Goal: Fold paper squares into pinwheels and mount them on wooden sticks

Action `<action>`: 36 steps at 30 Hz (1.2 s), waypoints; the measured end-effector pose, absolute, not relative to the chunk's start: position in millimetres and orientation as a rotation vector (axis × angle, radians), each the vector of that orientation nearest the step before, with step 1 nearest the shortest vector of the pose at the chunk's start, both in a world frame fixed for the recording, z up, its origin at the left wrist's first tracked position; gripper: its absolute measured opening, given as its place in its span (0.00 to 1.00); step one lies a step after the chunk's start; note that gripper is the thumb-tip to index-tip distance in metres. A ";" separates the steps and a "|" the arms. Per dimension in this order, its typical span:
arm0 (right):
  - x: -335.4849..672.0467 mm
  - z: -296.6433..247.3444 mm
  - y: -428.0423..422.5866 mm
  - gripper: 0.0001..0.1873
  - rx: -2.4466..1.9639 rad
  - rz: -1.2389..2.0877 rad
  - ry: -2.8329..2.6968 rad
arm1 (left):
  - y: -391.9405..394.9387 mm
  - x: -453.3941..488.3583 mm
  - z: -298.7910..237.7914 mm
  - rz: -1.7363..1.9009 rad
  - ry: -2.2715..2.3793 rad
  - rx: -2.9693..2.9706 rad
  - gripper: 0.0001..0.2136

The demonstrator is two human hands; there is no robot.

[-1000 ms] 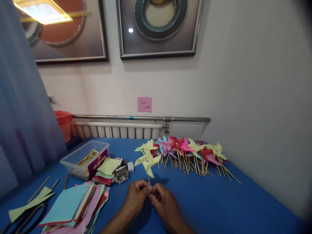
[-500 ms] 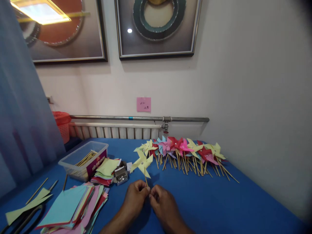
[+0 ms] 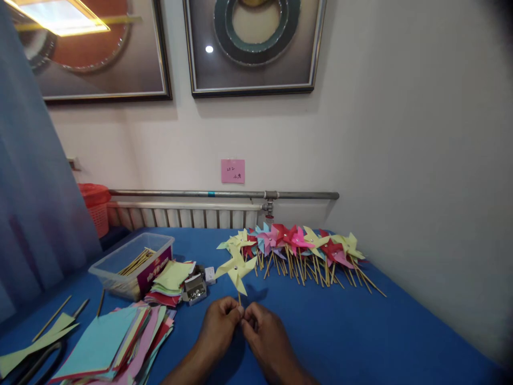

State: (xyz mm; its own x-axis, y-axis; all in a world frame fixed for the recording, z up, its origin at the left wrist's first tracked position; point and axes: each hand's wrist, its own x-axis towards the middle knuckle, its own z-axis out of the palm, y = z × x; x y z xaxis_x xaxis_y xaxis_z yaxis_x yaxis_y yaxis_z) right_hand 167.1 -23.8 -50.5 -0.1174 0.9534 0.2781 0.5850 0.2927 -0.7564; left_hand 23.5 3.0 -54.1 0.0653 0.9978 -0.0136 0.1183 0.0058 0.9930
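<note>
A pale yellow paper pinwheel (image 3: 235, 270) stands upright on a thin wooden stick, a silver pin at its centre. My left hand (image 3: 220, 323) pinches the stick just below the paper blades. Close beside it, my right hand (image 3: 264, 331) has its thumb and fingers pressed together at the lower part of the stick; whether they grip the stick is hidden. Behind the hands lies a row of finished pinwheels (image 3: 286, 239) in yellow, red, pink and blue, their sticks pointing towards me.
On the left are a stack of coloured paper (image 3: 100, 337), scissors (image 3: 44, 363), a small box of pins (image 3: 195, 290), smaller paper squares (image 3: 170, 278) and a clear plastic box (image 3: 116, 278) with wooden sticks. A red basket (image 3: 96, 208) stands behind, near a blue curtain (image 3: 36, 160).
The yellow pinwheel's blades have turned a little on the stick. Both hands stay together in nearly the same place, while the whole view has shifted slightly.
</note>
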 end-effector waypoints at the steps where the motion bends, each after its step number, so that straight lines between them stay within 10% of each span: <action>1: 167.0 -50.5 -23.7 0.08 -1.394 0.614 -1.804 | 2.4 23.9 -53.8 1.098 1.251 1.327 0.16; 36: 167.2 -53.8 -18.8 0.10 -1.504 0.546 -1.851 | -0.3 26.3 -52.0 1.070 1.292 1.441 0.09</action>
